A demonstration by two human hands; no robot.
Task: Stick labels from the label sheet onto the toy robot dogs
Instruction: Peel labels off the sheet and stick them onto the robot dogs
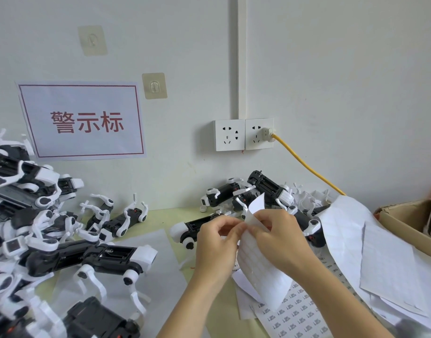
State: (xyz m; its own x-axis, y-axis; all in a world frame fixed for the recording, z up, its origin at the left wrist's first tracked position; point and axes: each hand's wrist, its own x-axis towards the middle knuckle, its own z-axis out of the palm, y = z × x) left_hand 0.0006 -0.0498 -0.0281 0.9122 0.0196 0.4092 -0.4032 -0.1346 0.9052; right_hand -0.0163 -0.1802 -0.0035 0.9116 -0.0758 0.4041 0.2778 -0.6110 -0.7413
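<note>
Head view: at centre frame both hands work on one label sheet (260, 262), held up off the table and curling back at its top; the left hand (217, 242) pinches at the sheet's left edge, thumb and forefinger closed on what looks like a single label, though the label itself is too small to make out; the right hand (280, 240) grips the sheet from the right, fingers curled over its upper part. The toy robot dogs lie around — a heap (26, 215) fills the left of the frame, one dog (192, 230) lies just behind the left hand, and a second cluster (265, 191) sits against the wall above the hands. More sheets (297, 311) with printed labels lie under the forearms at lower right.

The step in hand seems to be peeling one label free; it would go best if the right hand bends the backing away from the label, so that the corner lifts by itself, and the left draws it off slowly and low, touching only the corner so that the adhesive stays clean.

Room is tight; the nearest dog is close behind the knuckles, loose paper (356, 240) is banked at right against a cardboard box (402, 215), and a yellow cable (307, 164) slopes down from the wall socket (258, 134) — the freest table lies just left of the hands.
</note>
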